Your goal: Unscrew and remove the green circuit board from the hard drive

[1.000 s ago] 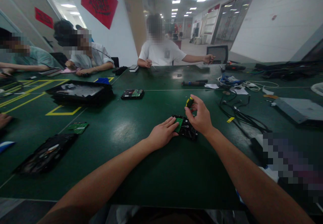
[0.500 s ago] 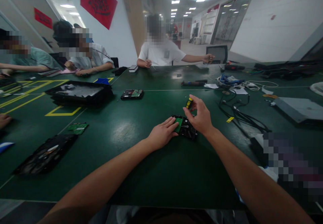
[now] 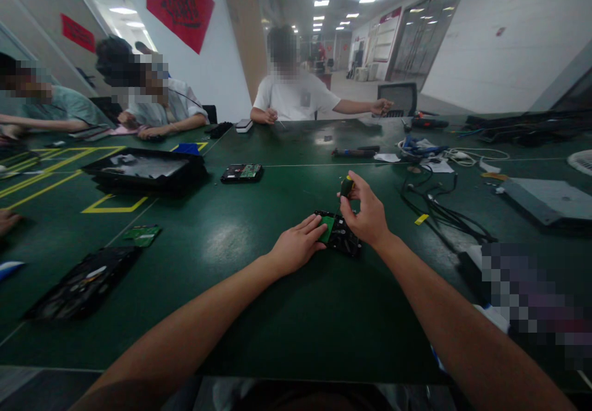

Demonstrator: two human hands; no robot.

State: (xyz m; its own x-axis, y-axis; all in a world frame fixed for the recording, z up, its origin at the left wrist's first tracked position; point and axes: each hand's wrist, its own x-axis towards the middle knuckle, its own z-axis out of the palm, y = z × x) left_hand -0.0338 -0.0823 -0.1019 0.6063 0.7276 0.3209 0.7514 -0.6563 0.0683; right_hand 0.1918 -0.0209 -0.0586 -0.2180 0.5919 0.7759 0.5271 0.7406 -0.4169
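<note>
A black hard drive (image 3: pixel 345 236) with a green circuit board (image 3: pixel 328 228) at its left part lies on the table in front of me. My left hand (image 3: pixel 300 242) grips the drive's left end, its fingers stretched over the board and its thumb by the near edge. Between the thumb and fingers of my right hand (image 3: pixel 365 209) is a screwdriver (image 3: pixel 346 186) with a yellow and dark green handle. It stands almost upright over the drive, shaft down toward the board's right edge. Exactly where the tip touches I cannot tell.
Another hard drive (image 3: pixel 242 173) lies farther off, near a black tray (image 3: pixel 148 167). An opened drive casing (image 3: pixel 83 284) and a loose circuit board (image 3: pixel 142 235) are at left. Black cables (image 3: pixel 444 210) and a grey metal box (image 3: pixel 550 201) lie right. Several people sit across the table.
The screwdriver handle has turned in my right fingers, showing more dark green and less yellow. My left hand and the hard drive have stayed in place.
</note>
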